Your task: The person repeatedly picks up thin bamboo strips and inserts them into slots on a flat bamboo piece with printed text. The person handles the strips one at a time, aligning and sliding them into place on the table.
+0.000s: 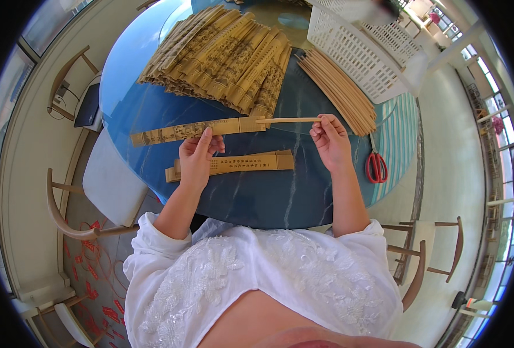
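Gold strip (pixel 175 133) (black-patterned), pale tan stick (pixel 291 120)

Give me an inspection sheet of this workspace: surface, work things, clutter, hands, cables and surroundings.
Surface: dark blue table with pale veins.
Work things: golden strip; stick overlapping its right end; flat strips closer to the near edge; large strip pile; stick bundle.
Clutter: red-handled scissors beside the bundle; white basket beyond it.
Hands: left hand holds the golden strip; right hand pinches the stick.
Cables: thin cord by the left wall.
Surroundings: wooden chairs; red scraps on grey floor.
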The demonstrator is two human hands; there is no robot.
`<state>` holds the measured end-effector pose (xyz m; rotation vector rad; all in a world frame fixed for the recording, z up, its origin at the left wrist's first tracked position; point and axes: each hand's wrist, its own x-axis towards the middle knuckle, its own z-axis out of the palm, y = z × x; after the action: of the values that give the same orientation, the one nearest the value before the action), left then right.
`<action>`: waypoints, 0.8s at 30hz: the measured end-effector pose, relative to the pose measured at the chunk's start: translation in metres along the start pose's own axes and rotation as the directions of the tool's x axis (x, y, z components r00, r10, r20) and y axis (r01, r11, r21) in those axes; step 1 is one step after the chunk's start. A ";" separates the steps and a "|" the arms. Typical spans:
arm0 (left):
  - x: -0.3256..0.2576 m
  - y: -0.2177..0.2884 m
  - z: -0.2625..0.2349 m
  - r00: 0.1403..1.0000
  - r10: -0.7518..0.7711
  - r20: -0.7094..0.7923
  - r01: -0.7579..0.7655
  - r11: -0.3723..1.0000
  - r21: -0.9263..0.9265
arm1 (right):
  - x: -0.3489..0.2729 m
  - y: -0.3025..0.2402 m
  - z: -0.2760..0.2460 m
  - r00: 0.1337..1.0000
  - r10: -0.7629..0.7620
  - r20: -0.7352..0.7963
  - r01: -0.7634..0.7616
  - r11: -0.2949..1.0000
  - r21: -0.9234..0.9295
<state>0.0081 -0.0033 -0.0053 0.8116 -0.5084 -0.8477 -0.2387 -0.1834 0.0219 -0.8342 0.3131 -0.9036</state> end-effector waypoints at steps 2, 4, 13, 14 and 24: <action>-0.003 0.000 0.004 0.999 -0.016 0.046 0.014 0.998 0.055 | -0.001 0.006 0.005 0.997 0.070 0.042 -0.070 0.998 -0.010; -0.006 -0.003 0.007 0.996 -0.048 0.072 0.040 0.993 0.109 | -0.003 0.014 0.009 0.984 0.147 0.097 -0.144 0.989 -0.029; -0.012 -0.002 0.011 0.983 -0.090 0.163 0.063 0.985 0.160 | -0.018 0.033 0.037 0.913 0.391 0.118 -0.371 0.914 -0.165; -0.012 0.000 0.011 0.986 -0.078 0.150 0.056 0.988 0.147 | -0.017 0.033 0.035 0.913 0.383 0.144 -0.364 0.921 -0.142; -0.009 -0.001 0.006 0.982 -0.096 0.162 0.073 0.988 0.139 | -0.014 0.032 0.013 0.902 0.380 0.205 -0.368 0.925 -0.091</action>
<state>-0.0013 0.0006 -0.0036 0.8923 -0.6885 -0.9742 -0.2219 -0.1547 0.0043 -0.8749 0.2907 -0.4395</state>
